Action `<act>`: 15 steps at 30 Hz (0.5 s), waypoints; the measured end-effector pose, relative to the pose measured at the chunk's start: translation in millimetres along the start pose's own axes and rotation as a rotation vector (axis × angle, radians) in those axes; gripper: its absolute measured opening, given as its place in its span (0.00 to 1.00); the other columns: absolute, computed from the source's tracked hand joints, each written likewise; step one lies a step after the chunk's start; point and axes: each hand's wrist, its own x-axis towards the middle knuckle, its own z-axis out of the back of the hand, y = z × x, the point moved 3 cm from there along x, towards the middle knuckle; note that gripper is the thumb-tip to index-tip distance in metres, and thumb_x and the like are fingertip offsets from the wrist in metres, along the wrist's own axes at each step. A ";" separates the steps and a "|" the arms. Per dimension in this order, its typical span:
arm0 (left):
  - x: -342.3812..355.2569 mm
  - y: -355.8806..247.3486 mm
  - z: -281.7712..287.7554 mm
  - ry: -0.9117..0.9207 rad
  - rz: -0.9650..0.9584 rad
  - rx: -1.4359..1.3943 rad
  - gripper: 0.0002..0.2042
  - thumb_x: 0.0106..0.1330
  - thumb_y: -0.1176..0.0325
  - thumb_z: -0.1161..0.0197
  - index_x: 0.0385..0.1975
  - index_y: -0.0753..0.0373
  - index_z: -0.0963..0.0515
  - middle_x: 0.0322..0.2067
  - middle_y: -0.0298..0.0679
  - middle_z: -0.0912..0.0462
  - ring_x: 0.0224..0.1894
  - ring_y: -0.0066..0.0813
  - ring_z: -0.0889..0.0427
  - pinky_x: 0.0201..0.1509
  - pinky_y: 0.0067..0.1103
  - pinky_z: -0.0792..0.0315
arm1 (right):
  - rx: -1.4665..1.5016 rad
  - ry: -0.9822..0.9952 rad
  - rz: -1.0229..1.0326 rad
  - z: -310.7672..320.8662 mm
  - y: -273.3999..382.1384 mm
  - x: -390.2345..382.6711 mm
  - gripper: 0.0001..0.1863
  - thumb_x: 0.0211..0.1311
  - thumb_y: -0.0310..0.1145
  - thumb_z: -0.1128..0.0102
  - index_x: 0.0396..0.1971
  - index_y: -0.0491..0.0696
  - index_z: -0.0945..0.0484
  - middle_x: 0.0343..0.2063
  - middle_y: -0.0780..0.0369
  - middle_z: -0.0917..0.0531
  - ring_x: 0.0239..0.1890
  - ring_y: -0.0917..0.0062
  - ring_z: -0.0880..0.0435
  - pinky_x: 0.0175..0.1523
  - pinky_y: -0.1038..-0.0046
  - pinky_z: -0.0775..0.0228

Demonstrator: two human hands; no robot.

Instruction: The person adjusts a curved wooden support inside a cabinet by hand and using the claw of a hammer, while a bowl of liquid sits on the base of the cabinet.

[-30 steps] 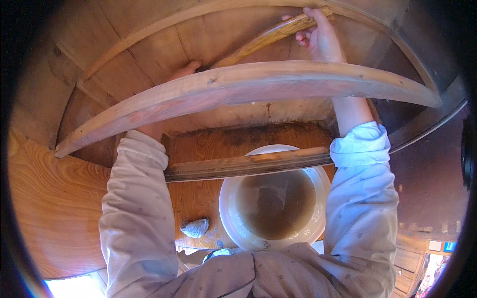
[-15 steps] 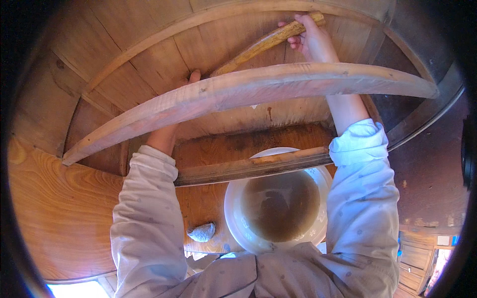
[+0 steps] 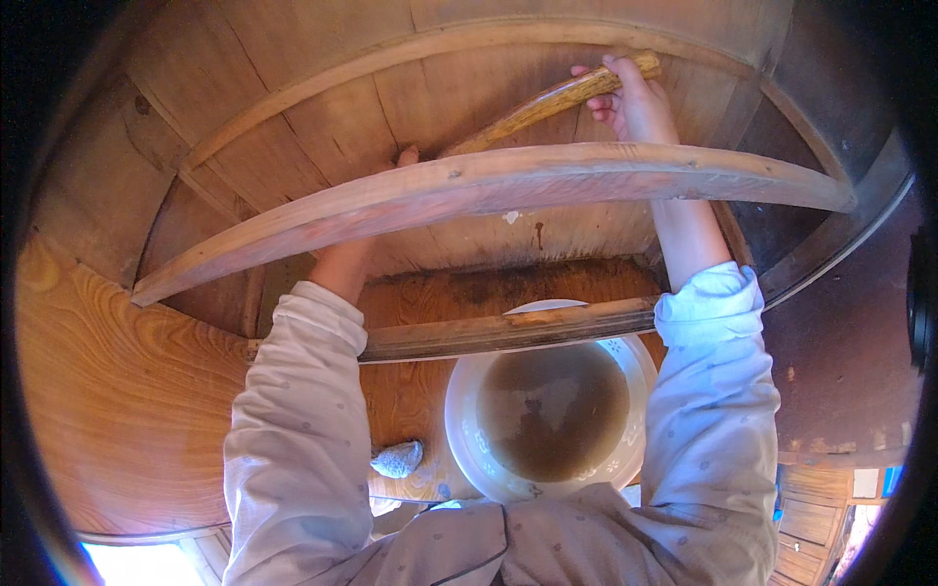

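Item: wooden stick, 12 o'clock, inside wooden tub. R hand grips it; L hand mostly hidden, grip unclear. Step, judged: scrubbing tub wall; next needs firm push. Basin at 6.

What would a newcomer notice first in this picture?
First, the long curved wooden bar that crosses the middle of the view. Beyond it, the right hand grips a wooden stick at the top, while the left hand is mostly hidden behind the bar. Below sits a white basin of murky brown water.

White basin of murky brown water, grey cloth beside it, wooden floor.
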 end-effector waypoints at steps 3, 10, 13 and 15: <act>-1.6 -5.4 -4.3 0.006 -0.014 -0.002 0.22 0.65 0.53 0.52 0.49 0.64 0.29 0.45 0.50 0.24 0.49 0.49 0.28 0.56 0.33 0.35 | 0.012 -0.074 -0.055 9.0 -2.6 3.2 0.15 0.61 0.41 0.50 0.40 0.46 0.32 0.37 0.59 0.18 0.21 0.87 0.33 0.28 0.84 0.36; -5.7 -6.5 -12.1 0.002 -0.019 0.006 0.23 0.65 0.52 0.53 0.50 0.64 0.29 0.46 0.50 0.25 0.50 0.49 0.29 0.56 0.33 0.36 | 0.143 -0.026 -0.148 29.9 -12.9 -6.6 0.17 0.59 0.44 0.50 0.40 0.46 0.32 0.38 0.59 0.19 0.22 0.86 0.35 0.27 0.84 0.36; 2.8 -11.3 -7.7 0.003 -0.008 0.028 0.23 0.65 0.52 0.53 0.50 0.64 0.29 0.47 0.50 0.25 0.50 0.49 0.29 0.56 0.33 0.36 | 0.162 -0.088 -0.297 35.1 -13.0 -15.5 0.18 0.59 0.44 0.50 0.40 0.45 0.30 0.37 0.60 0.19 0.21 0.85 0.33 0.26 0.84 0.33; 15.3 -19.2 -4.3 0.014 0.013 0.055 0.23 0.65 0.52 0.53 0.50 0.64 0.29 0.47 0.50 0.25 0.51 0.49 0.29 0.56 0.33 0.36 | 0.272 -0.149 -0.405 36.0 -15.3 -22.0 0.19 0.59 0.45 0.50 0.40 0.43 0.26 0.33 0.59 0.19 0.19 0.84 0.29 0.24 0.84 0.31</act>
